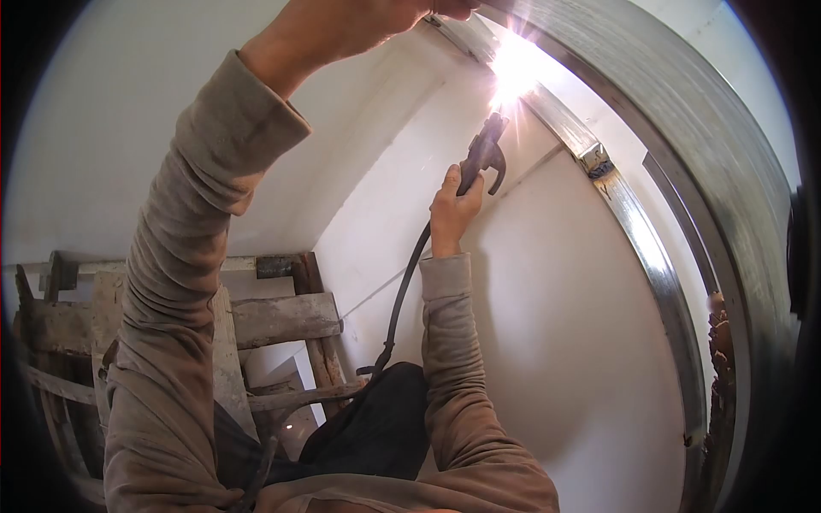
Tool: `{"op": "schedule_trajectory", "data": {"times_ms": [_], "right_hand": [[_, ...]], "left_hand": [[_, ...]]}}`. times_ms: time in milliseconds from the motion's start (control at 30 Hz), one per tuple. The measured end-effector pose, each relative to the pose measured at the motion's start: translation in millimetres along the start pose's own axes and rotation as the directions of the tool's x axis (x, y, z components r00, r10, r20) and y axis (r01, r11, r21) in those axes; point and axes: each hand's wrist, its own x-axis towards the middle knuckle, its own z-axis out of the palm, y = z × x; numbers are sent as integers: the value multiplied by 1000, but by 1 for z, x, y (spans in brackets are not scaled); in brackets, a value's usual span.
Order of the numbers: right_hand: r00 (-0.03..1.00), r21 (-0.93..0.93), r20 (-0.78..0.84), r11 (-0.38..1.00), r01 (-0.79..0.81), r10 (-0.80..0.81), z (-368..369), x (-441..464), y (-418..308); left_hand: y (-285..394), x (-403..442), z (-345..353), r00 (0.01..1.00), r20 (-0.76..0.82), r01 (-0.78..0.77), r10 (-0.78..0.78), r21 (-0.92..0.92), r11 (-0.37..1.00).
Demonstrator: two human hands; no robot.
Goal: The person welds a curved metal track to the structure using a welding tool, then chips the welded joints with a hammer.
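Note:
My right hand [453, 218] is wrapped around the handle of a black welding electrode holder [484, 154], its thumb along the left side. A black cable [402, 299] runs down from the holder toward my lap. Just above the jaws a bright welding arc [513, 73] glares against a shiny metal bar [560, 120], hiding the electrode and the joint. My left hand [359, 26] reaches up to the top edge beside the metalwork. Its fingers look curled, but they are partly cut off, and what they hold is hidden.
A wide metal beam [684, 111] curves close along the upper right. Rough wooden planks [286, 319] form a scaffold at the lower left. White walls [564, 282] surround me, and a dark weld mark [596, 161] shows on the thinner bar. Broken brickwork [721, 350] lies behind the beam.

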Motion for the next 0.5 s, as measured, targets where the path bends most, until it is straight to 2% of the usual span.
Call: {"op": "schedule_trajectory", "data": {"times_ms": [33, 133, 233, 333, 500], "right_hand": [[1000, -1, 9, 1000, -7, 7, -1, -1, -2], [999, -2, 24, 1000, -23, 23, -1, -1, -6], [1000, -5, 11, 1000, -14, 14, 0, -1, -4], [1000, -23, 3, 1000, 6, -6, 0, 0, 1], [1000, -39, 9, 999, -5, 5, 1, 0, -2]], "left_hand": [[3, 0, -1, 999, 9, 35, -35, -5, 999], [-19, -1, 5, 996, -38, -82, 78, -110, 991], [-4, -1, -1, 998, 0, 57, -57, -42, 997], [11, 2, -6, 993, 46, 102, -106, 77, 992], [8, 3, -3, 996, 34, 83, -85, 48, 995]]}}
